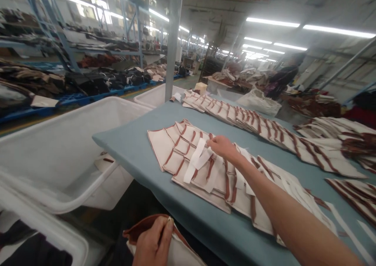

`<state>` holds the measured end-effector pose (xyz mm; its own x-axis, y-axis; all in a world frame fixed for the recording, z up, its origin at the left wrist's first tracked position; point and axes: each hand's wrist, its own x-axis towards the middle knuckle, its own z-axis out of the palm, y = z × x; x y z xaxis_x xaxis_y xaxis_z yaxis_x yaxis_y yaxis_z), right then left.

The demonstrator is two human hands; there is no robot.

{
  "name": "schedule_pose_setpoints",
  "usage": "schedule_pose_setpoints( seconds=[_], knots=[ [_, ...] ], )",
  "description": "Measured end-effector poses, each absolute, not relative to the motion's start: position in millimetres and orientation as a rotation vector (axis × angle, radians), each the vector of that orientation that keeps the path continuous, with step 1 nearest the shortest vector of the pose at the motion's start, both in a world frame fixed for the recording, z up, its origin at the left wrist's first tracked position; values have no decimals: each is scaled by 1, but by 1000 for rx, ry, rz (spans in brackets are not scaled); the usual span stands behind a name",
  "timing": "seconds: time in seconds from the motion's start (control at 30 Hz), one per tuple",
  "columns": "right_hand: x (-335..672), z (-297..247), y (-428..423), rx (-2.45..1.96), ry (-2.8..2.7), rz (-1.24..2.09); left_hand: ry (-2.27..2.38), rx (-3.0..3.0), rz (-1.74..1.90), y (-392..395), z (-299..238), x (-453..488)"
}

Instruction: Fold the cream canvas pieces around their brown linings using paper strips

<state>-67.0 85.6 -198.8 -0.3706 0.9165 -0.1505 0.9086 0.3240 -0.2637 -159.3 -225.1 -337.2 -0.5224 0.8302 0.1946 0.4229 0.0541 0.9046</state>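
Note:
My left hand [154, 242] is closed on the brown-trimmed edge of a cream fabric piece [183, 252] at the bottom of the view, below the table's near edge. Across the table reaches my right arm, and my right hand [221, 145] has its fingers pinched at the top end of white strips [194, 160]. These strips lie over a row of overlapping cream fabric pieces [160, 142] with brown trim. The fingertips of my right hand are partly hidden, so how many strips they grip is unclear.
A blue-green cloth covers the table [129, 141]. Another long row of overlapping cream pieces [252, 121] runs along the far side. White bins [111, 109] stand at the left, close to the table. A grey post [173, 43] rises at the far corner. A person [284, 76] is at the back right.

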Motion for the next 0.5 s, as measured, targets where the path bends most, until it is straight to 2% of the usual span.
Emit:
schedule_pose_setpoints(
  seconds=[0.27, 0.5],
  knots=[
    [-103, -217, 104, -1966, -2526, 449, 1843, 1178, 1464, -214, -358, -152],
    [-112, -232, 95, -1648, -2379, 757, 1866, 1147, 1444, -227, -374, -149]
  ],
)
